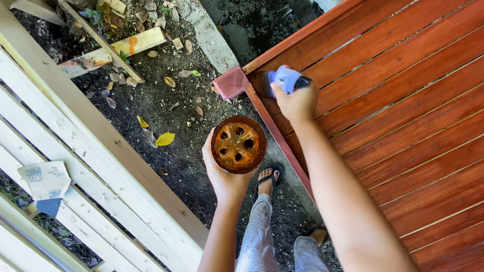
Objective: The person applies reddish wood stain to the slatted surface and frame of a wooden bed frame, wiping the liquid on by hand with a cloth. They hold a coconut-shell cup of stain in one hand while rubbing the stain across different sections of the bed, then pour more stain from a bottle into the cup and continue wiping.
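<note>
Both hands are busy: the right hand (298,103) grips a blue-handled paintbrush (283,80), bristles on the corner of a red-brown stained slatted panel (403,100); the left hand (222,171) cups a stain-smeared round can (239,144). Unpainted pale slats (91,186) carry folded sandpaper (44,179).

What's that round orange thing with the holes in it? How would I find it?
Start at the big red-brown stained wooden panel on the right and go to its near left edge. Just left of that edge, over the dark soil, the left hand holds up a round container. Nothing else nearby is round: its top is orange-brown, wet-looking, with a ring of dark holes.
</note>
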The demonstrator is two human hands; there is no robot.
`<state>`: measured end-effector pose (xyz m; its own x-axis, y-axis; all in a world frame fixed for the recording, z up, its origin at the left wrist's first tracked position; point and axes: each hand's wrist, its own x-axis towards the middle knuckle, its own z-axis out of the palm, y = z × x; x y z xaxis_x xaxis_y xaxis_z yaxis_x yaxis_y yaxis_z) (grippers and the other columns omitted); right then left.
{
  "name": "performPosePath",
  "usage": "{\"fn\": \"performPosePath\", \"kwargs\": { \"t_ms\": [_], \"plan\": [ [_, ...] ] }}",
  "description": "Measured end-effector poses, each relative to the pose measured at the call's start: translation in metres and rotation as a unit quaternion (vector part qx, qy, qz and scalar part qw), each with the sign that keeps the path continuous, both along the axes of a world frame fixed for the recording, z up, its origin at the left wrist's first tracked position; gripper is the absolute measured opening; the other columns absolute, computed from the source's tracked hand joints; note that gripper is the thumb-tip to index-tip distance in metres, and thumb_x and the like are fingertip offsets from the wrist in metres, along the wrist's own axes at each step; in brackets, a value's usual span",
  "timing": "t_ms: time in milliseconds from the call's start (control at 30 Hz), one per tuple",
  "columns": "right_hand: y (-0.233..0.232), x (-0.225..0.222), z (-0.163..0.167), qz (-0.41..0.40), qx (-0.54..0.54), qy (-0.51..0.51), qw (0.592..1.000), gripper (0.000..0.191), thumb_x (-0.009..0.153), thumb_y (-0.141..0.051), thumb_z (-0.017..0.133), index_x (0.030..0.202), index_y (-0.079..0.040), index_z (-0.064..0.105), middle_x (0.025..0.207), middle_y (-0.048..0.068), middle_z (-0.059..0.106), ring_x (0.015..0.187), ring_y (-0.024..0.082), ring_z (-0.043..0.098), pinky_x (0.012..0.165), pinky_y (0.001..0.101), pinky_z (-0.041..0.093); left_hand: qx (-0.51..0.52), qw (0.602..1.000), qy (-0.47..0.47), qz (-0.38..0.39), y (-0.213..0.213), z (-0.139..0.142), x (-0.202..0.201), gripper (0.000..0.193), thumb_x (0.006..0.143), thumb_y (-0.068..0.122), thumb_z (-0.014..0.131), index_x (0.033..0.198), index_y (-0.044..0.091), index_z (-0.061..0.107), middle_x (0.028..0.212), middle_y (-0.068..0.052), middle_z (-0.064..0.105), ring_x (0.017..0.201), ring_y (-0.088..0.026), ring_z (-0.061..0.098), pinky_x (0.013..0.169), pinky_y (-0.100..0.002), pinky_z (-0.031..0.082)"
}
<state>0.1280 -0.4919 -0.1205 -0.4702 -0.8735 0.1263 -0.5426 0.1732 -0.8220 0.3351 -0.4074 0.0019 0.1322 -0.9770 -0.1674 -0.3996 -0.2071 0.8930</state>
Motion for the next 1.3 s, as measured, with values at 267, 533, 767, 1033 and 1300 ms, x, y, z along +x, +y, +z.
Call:
{"fn": "performPosePath", "kwargs": {
  "t_ms": [267,533,767,1033,1300],
  "plan": [
    [0.004,0.037,0.013,-0.107,-0.128,-0.13,0.977,0.04,0.087,-0.027,0.084,0.12,-0.01,0.07,0.106,0.013,0.077,0.097,0.029,0.077,0.086,0.0409,0.061,0.007,1.0,0.018,0.013,-0.002,0.003,0.0,0.11,0.052,0.01,0.097,0.147,0.006,0.042,0.14,-0.013,0.053,0.131,-0.028,0.057,0.113,-0.04,0.048],
    [0.005,-0.008,0.015,-0.156,-0.037,0.006,0.987,0.022,0.085,-0.021,0.087,0.1,-0.009,0.077,0.096,0.01,0.08,0.085,0.025,0.078,0.076,0.0381,0.06,-0.05,0.997,-0.05,-0.012,-0.002,0.009,-0.001,0.113,0.048,0.008,0.099,0.146,0.004,0.043,0.139,-0.015,0.054,0.13,-0.031,0.056,0.113,-0.042,0.044],
    [0.13,-0.016,0.016,-0.112,0.097,-0.059,0.987,0.025,0.078,-0.026,0.086,0.09,-0.007,0.075,0.085,0.009,0.079,0.076,0.021,0.077,0.069,0.0372,0.058,-0.055,0.998,-0.014,-0.04,0.034,0.022,-0.017,0.107,0.052,0.009,0.098,0.145,0.003,0.045,0.138,-0.014,0.055,0.128,-0.029,0.059,0.112,-0.039,0.047],
    [0.366,-0.051,0.017,-0.146,0.199,-0.025,0.969,0.041,0.073,-0.033,0.084,0.108,-0.012,0.078,0.091,0.011,0.079,0.08,0.024,0.076,0.069,0.0383,0.059,-0.06,0.989,0.047,-0.129,0.134,0.026,-0.084,0.105,0.049,0.007,0.097,0.142,0.003,0.047,0.135,-0.013,0.057,0.126,-0.028,0.06,0.111,-0.038,0.048],
    [0.585,-0.091,0.045,-0.26,0.489,0.011,0.833,0.053,0.064,-0.051,0.088,0.103,-0.015,0.079,0.094,0.014,0.078,0.091,0.034,0.075,0.077,0.047,0.061,-0.102,0.956,0.079,-0.263,0.268,0.036,-0.148,0.104,0.051,0.01,0.097,0.142,0.001,0.046,0.135,-0.015,0.058,0.126,-0.03,0.059,0.109,-0.04,0.047]
  ]
}}
